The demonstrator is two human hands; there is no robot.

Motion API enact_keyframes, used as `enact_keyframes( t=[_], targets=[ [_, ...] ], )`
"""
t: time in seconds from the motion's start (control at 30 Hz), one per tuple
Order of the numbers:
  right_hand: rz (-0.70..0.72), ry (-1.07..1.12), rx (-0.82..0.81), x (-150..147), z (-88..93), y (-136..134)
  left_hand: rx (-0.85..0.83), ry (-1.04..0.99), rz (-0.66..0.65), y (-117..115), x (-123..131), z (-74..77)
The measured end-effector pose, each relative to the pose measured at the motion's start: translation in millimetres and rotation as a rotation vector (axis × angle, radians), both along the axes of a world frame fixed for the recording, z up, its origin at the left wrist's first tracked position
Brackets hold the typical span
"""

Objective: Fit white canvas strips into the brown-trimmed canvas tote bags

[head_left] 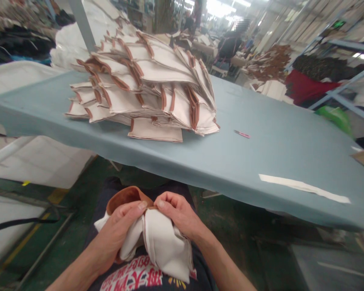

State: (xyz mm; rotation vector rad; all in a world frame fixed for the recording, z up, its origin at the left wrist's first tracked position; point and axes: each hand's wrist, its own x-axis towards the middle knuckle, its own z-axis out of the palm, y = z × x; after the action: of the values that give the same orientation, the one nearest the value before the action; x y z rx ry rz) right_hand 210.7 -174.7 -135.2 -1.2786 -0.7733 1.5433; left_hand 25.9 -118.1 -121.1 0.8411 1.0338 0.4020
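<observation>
Over my lap I hold a white fabric piece (166, 238) with a brown band (127, 198) along its upper edge. My left hand (124, 220) pinches that brown edge between thumb and fingers. Close beside it, my right hand (177, 210) grips the same edge, thumb on top. The white cloth hangs down in folds below both hands. On the table ahead lies a large stack of white fabric pieces (157, 72) with brown edging, apart from my hands.
The blue-covered table (224, 161) stretches across in front of me. Small pink-handled snips (242, 134) and a white strip (303, 188) lie on its right part. A person (229, 48) sits in the background. Shelving with cloth stands at right.
</observation>
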Motion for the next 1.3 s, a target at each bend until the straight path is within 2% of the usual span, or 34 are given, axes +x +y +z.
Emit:
enact_keyframes(
  t=[0.17,0.43,0.6,0.8,1.3],
  targets=[
    [0.007,-0.002,-0.005,-2,1.6,-1,-0.004,-0.009,0.004,-1,0,5.0],
    [0.002,-0.009,-0.034,-2,2.8,-3,-0.007,0.005,0.022,-6,-5,-3.8],
    [0.001,0.007,-0.033,-3,3.3,-4,0.002,0.009,0.06,-6,-3,0.0],
    [0.007,0.011,-0.034,-3,3.7,-5,-0.001,-0.028,0.018,-5,-2,2.7],
    [-0.016,0.037,-0.042,0,-0.3,-6,-0.028,-0.003,0.024,-7,2,6.7]
  ],
)
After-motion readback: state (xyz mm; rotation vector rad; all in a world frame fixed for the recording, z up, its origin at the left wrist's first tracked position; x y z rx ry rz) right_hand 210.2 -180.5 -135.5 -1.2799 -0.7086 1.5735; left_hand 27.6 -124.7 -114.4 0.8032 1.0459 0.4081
